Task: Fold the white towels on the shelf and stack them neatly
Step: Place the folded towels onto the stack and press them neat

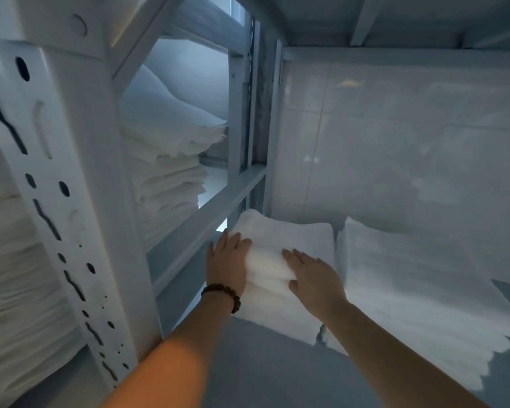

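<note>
- Left hand (227, 260): fingers (239, 241) straight and close together, laid flat against the left side of the near towel stack (289, 237), with the tips reaching over its top edge. Nothing gripped.
- Right hand (314, 279): fingers (299, 257) straight, slightly spread, palm down on top of the same stack. The thumb sits against the front fold, just under the top layer. It's a flat press, not a curl round the cloth.
- So the stack is bracketed between the two hands, left one on the side, right one on top.
- Dark bead bracelet (222, 296) on the left wrist. Both forearms are bare and come in from the bottom of frame.
- Near towel stack: white, folded, several layers, sitting on the shelf board (262, 372) in the back-left corner of the bay, close to the rear post.
- Second towel stack (418, 284): white, wider, just beside the first on its right, with a thin gap between them. Its layered edges fan out toward the front right.
- Grey-white tiled wall (395, 136) behind both stacks, underside of the upper shelf (395, 22) overhead.
- A diagonal cross beam (206, 216) closes the left side of the bay.
- Beyond it, the neighbouring bay holds a tall pile of folded white linen (171, 178).
- Perforated white upright (56, 201) near the camera at left, more stacked white linen (12, 275) at the far left edge.
- Picture is soft, so I can't count layers in either stack.
</note>
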Action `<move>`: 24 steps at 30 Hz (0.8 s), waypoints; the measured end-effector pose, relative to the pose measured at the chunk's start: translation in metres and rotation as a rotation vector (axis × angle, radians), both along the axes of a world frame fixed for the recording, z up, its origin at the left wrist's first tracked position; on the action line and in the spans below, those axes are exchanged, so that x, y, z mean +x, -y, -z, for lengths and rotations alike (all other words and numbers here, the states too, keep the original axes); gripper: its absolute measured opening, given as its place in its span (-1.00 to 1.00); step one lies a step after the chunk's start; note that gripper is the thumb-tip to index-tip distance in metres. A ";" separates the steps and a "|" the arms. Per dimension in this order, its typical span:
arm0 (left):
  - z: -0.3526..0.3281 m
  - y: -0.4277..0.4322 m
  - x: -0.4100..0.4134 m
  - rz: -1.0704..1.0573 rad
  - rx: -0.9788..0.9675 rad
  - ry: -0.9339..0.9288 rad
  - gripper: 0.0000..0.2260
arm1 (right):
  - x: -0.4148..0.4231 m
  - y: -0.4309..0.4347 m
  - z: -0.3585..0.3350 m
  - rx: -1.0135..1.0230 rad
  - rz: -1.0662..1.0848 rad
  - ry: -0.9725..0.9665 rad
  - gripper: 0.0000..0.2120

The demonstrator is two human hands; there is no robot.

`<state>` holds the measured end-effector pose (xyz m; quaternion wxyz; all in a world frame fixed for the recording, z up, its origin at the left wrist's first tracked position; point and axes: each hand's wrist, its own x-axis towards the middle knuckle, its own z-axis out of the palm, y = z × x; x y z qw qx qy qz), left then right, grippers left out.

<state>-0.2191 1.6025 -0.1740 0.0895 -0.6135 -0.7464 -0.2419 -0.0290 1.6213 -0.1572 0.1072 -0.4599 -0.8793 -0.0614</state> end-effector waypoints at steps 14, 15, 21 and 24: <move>0.044 0.002 0.013 -0.198 0.391 1.124 -0.36 | -0.023 0.025 0.014 0.275 -0.205 0.190 -0.23; 0.045 0.002 0.013 -0.269 0.422 1.136 -0.47 | -0.031 0.025 0.016 0.335 -0.287 0.259 -0.24; 0.048 0.007 0.005 -0.344 0.404 1.047 -0.82 | -0.052 0.004 0.025 0.384 -0.329 0.499 -0.36; 0.045 0.010 0.004 -0.330 0.478 1.098 -0.85 | -0.057 0.007 0.019 0.362 -0.280 0.454 -0.35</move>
